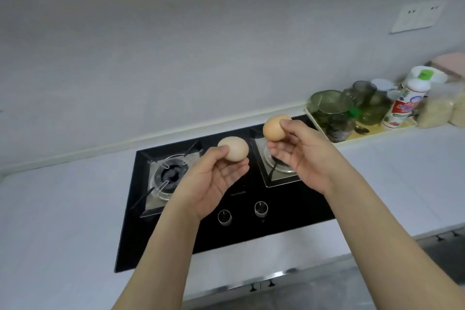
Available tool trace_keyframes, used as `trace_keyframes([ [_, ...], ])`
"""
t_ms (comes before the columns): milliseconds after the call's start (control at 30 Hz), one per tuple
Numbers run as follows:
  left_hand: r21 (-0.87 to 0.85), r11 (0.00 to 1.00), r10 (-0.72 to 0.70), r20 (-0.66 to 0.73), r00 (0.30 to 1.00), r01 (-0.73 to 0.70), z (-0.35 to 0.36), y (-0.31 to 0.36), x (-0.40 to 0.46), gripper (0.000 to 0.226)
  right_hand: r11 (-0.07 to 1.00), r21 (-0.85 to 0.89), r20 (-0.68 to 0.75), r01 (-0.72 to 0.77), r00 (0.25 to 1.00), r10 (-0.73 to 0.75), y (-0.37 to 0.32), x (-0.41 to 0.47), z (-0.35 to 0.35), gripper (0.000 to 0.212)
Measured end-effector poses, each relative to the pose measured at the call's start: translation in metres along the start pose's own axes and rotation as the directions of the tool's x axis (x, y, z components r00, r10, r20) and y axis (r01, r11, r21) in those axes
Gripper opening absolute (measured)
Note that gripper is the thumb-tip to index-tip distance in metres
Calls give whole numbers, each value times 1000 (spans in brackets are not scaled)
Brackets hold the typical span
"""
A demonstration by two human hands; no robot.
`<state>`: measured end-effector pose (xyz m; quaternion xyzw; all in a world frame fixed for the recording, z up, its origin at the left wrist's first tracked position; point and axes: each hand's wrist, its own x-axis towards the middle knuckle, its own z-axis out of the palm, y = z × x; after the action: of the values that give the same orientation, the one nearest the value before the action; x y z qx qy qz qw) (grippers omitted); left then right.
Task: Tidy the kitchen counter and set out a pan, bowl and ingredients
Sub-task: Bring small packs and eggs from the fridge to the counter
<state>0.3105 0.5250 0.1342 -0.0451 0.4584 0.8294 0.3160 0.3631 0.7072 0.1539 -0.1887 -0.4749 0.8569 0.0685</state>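
My left hand (214,178) holds a pale egg (235,148) between thumb and fingers, palm up, above the middle of the black gas hob (251,229). My right hand (304,156) holds a browner egg (274,128) by thumb and fingertips, slightly higher and to the right, over the right burner (279,171). The two eggs are apart and do not touch. No pan or bowl stands on the hob.
The left burner (168,178) is bare, and two knobs (241,212) sit at the hob's front. A yellow tray (362,133) at the back right carries green glass jars, a spoon and a white bottle (405,106). White counter (63,209) lies on both sides.
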Motion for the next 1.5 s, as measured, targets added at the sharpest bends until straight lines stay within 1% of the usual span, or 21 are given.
trace_keyframes([
  [100, 16, 1000, 24, -33, 999, -24, -44, 21, -20, 37, 1000, 8, 35, -24, 999, 23, 24, 2, 41, 21],
  [267, 9, 995, 99, -129, 987, -99, -117, 55, -52, 42, 997, 35, 120, -62, 991, 57, 66, 3, 114, 18],
  [367, -11, 992, 122, -167, 978, -125, -143, 70, -67, 45, 994, 86, 149, -72, 987, 59, 82, 4, 145, 18],
  [400, -15, 991, 128, -185, 974, -133, -152, 74, -72, 44, 992, 98, 165, -81, 984, 64, 88, 5, 157, 17],
  [467, -28, 990, 129, -224, 966, -139, -166, 80, -79, 33, 989, 111, 196, -96, 978, 73, 95, 8, 175, 17],
  [533, -37, 988, 138, -265, 954, -153, -180, 85, -86, 25, 989, 88, 229, -120, 969, 97, 104, 12, 191, 18],
  [600, -44, 985, 145, -292, 946, -164, -189, 90, -91, 23, 989, 50, 261, -138, 958, 120, 112, 18, 205, 20],
  [800, -60, 970, 186, -440, 879, -236, -222, 117, -98, 27, 971, -78, 383, -228, 892, 240, 137, 44, 257, 17],
  [933, -92, 950, 209, -524, 825, -299, -243, 128, -102, 25, 957, -144, 416, -252, 862, 289, 156, 56, 285, 18],
  [1000, -114, 940, 211, -547, 810, -322, -253, 131, -105, 23, 951, -172, 421, -259, 853, 308, 166, 60, 296, 16],
  [1100, -142, 926, 211, -576, 790, -351, -276, 140, -112, 28, 939, -238, 450, -247, 829, 332, 185, 64, 319, 12],
  [1200, -146, 916, 215, -606, 766, -373, -301, 152, -117, 29, 930, -283, 458, -235, 819, 346, 202, 66, 341, 12],
  [1300, -151, 908, 219, -626, 749, -392, -337, 175, -123, 30, 918, -328, 462, -223, 810, 362, 227, 69, 379, 10],
  [1500, -116, 915, 235, -623, 746, -386, -413, 225, -138, 25, 902, -387, 500, -189, 779, 378, 277, 71, 459, 19],
])
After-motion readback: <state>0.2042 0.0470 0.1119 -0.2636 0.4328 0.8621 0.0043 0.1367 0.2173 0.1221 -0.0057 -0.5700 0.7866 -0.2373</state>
